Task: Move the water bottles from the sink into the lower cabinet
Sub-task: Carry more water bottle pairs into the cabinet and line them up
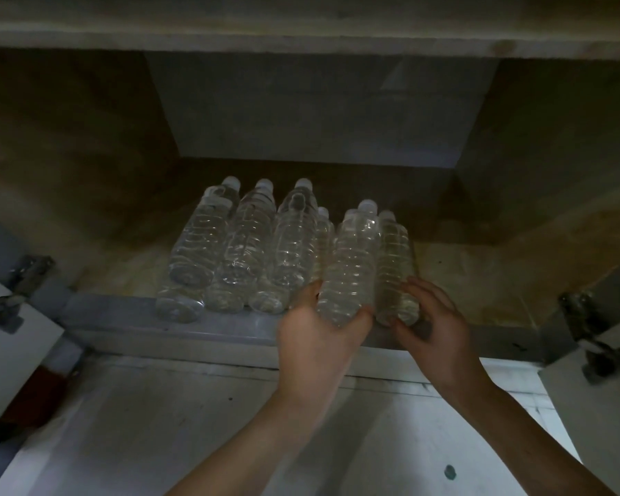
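Note:
Several clear water bottles [244,245] with white caps lie stacked on their sides in two layers on the floor of the open lower cabinet [480,281], caps pointing to the back. My left hand [319,334] grips the base of a bottle [351,259] lying on top at the right end of the stack. Right beside it lies another bottle [396,259], and my right hand [434,323] curls round its base at the cabinet's front edge. The sink is out of view.
The cabinet's doors stand open, with metal hinges at the left [11,291] and right [587,331]. The right half of the cabinet floor holds no bottles. A pale tiled floor [158,424] lies below the cabinet's front ledge [158,316].

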`<state>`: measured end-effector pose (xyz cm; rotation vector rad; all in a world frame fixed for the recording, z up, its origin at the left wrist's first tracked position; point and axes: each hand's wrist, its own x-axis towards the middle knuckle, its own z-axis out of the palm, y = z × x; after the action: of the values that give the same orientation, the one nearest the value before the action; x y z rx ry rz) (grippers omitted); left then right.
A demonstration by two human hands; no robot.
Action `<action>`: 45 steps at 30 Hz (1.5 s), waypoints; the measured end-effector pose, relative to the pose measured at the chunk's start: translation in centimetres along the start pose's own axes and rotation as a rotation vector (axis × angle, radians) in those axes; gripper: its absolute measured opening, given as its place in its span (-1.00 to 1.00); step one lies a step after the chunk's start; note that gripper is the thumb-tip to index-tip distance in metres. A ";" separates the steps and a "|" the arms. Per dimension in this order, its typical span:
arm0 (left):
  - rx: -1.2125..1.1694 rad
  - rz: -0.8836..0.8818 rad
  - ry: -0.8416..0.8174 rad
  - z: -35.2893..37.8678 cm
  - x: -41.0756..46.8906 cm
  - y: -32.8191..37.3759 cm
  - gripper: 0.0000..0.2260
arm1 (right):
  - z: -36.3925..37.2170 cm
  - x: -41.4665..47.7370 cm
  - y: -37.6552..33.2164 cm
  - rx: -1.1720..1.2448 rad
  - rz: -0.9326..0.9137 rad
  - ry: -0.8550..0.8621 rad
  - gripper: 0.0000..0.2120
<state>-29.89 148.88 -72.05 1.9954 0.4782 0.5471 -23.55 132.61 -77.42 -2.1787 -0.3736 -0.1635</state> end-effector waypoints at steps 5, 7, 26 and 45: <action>-0.118 -0.060 0.088 0.3 0.0 0.1 -0.78 | 0.1 -0.1 -0.1 0.033 -0.020 0.006 -0.47; -0.150 -0.079 0.092 0.3 0.1 0.0 -0.77 | 0.0 -0.1 -0.1 0.021 -0.030 0.002 -0.47; 0.218 0.461 0.133 -1.7 0.7 -4.3 -0.42 | -0.2 0.0 -0.4 -0.020 0.013 -0.015 -0.48; 0.432 0.651 -0.161 -3.3 6.2 -4.2 -0.50 | 0.0 0.1 -1.2 0.046 0.054 0.047 -0.52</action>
<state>-27.08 156.46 -73.30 2.5947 -0.1934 0.7079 -23.82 133.28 -76.46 -2.1339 -0.2892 -0.1738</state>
